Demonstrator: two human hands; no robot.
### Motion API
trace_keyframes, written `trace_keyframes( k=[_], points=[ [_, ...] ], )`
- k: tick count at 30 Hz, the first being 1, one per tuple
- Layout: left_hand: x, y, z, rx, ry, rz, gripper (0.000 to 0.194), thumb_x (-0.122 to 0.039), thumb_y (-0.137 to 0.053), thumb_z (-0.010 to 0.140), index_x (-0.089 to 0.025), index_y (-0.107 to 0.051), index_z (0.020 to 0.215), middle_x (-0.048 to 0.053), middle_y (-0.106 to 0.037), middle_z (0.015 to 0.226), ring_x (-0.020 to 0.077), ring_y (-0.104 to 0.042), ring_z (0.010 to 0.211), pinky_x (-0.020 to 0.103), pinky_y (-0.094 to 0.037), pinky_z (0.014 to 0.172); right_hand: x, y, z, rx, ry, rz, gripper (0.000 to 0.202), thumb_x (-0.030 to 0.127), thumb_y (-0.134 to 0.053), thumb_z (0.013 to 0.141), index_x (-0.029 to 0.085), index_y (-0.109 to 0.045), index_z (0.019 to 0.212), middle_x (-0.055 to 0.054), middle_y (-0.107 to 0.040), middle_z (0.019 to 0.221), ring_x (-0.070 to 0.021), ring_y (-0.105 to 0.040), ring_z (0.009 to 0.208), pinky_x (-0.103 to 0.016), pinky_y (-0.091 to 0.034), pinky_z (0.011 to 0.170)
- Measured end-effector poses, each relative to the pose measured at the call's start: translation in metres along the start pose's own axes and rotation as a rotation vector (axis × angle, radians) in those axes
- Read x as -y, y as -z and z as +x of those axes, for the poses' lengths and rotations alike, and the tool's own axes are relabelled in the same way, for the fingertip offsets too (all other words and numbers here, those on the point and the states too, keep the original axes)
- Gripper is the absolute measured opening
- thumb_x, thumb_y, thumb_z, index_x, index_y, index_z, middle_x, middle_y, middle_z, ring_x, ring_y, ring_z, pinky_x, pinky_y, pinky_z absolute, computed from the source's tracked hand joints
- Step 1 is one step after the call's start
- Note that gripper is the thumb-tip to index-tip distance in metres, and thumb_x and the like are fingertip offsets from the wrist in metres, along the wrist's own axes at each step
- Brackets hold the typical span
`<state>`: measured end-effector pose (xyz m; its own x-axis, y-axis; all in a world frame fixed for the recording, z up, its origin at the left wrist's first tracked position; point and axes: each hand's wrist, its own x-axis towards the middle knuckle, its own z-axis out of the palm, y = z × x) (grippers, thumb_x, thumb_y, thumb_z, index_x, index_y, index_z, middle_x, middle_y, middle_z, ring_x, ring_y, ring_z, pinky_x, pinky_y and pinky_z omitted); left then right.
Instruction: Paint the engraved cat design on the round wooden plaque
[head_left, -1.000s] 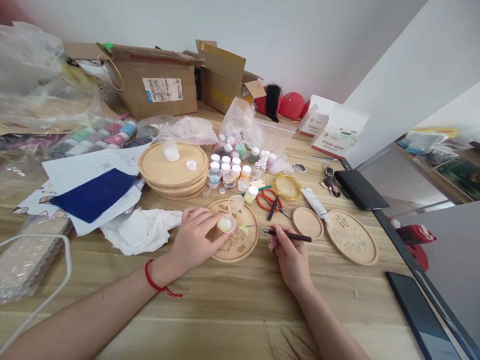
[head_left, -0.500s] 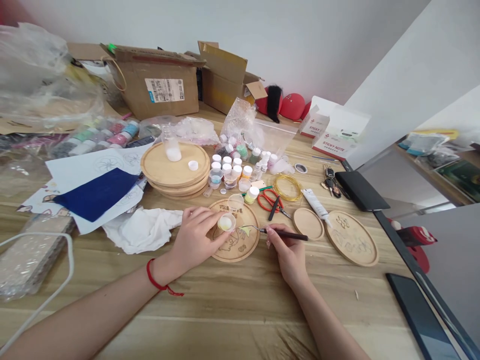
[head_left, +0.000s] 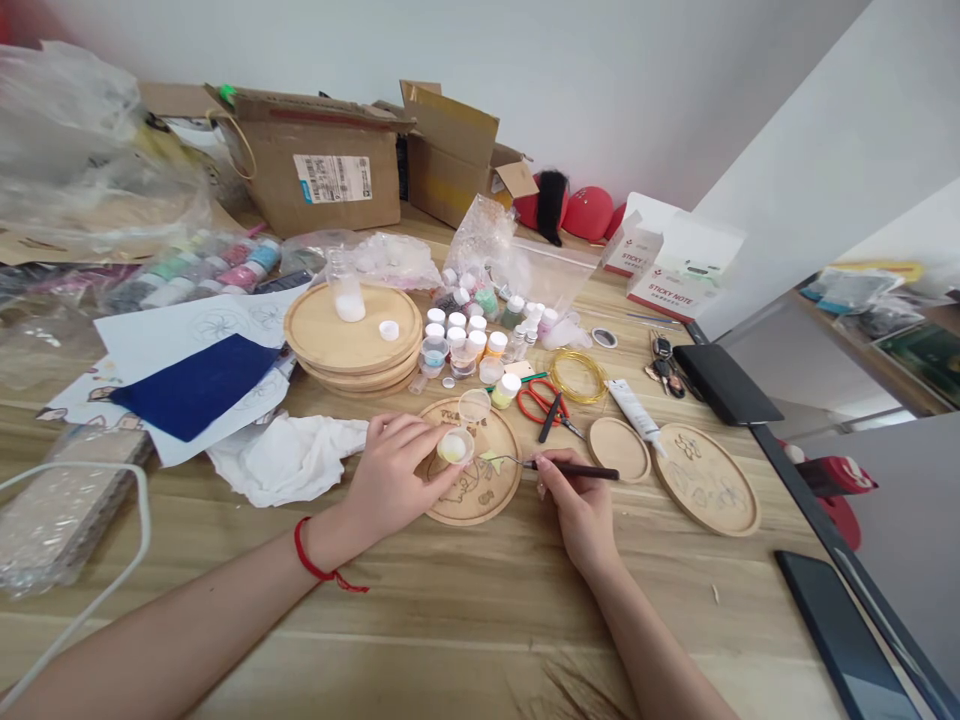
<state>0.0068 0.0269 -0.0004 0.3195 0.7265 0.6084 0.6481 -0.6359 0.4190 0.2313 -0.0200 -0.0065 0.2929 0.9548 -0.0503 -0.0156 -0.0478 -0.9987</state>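
Observation:
Between thumb and fingers, my left hand (head_left: 397,470) grips a small clear cup (head_left: 454,447) with pale yellow contents, its lid (head_left: 474,405) flipped open. The cup is over the left part of a round wooden plate (head_left: 495,505) bearing outlined drawings and a pale yellow-green filled shape (head_left: 491,462). My right hand (head_left: 574,495) is closed on a dark-handled tool (head_left: 577,470); its thin metal tip points left, over the plate near the yellow-green shape. Whether the tip touches the plate cannot be made out. Behind the plate stands a white-capped jar (head_left: 506,390) with yellow contents.
Behind are white-capped jars (head_left: 456,322), stacked wooden plates (head_left: 352,375), orange scissors (head_left: 534,400) and gold wire (head_left: 577,375). A small plate (head_left: 619,450), white tube (head_left: 631,405) and drawn plate (head_left: 709,480) sit right. White cloth (head_left: 281,460) lies left, a phone (head_left: 847,630) at the right edge.
The whole view has shifted very slightly. Both hands keep their holds, with the cup and the tool in nearly the same places over the plate.

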Motion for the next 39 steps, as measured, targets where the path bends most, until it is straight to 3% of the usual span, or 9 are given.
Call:
trace_keyframes(
  k=[39],
  points=[
    [0.0001,-0.0005,0.0000,-0.011,-0.011,-0.007,0.021,-0.034,-0.070,0.082,-0.019,-0.067,0.097,0.002,-0.075,0.091,0.0202,-0.065,0.083,0.039,-0.041,0.082,-0.0014,-0.0003,0.0008,0.006,-0.057,0.034,0.034,0.049,-0.077,0.073,0.018,-0.066,0.082,0.003,-0.056,0.058,-0.0110,-0.047,0.052,-0.024,-0.034,0.050]
  ],
)
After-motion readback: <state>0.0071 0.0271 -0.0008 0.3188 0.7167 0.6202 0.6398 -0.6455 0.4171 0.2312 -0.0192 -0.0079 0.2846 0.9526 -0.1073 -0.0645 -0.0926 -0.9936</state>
